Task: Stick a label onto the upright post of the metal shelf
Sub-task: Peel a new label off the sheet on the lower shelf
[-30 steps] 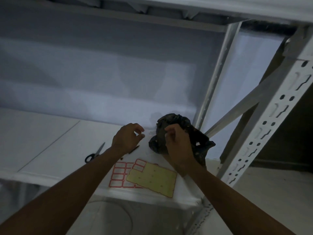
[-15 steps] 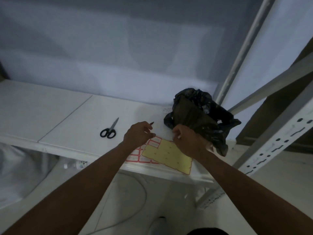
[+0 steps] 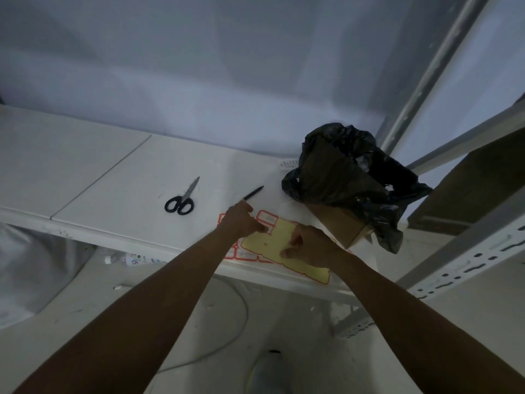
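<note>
Two label sheets lie at the shelf's front edge: a sheet of red-bordered labels (image 3: 267, 216) and, partly over it, a yellow backing sheet (image 3: 264, 242). My left hand (image 3: 241, 221) is curled, its fingertips touching the red-bordered sheet where it meets the yellow one; I cannot tell whether it pinches a label. My right hand (image 3: 311, 247) rests on the yellow sheet, thumb and fingers bent down onto it and holding it. The perforated upright post (image 3: 471, 258) rises at the right, away from both hands.
Black scissors (image 3: 181, 199) and a black pen (image 3: 253, 192) lie on the white shelf board (image 3: 113, 180) left of the sheets. A black plastic bag (image 3: 349, 177) covers a cardboard box (image 3: 338, 226) just behind my right hand. A rear post (image 3: 426, 75) stands behind it.
The view has tilted down. My right hand left the black bag and came down onto the yellow sheet. My left hand dropped to the label sheets.
</note>
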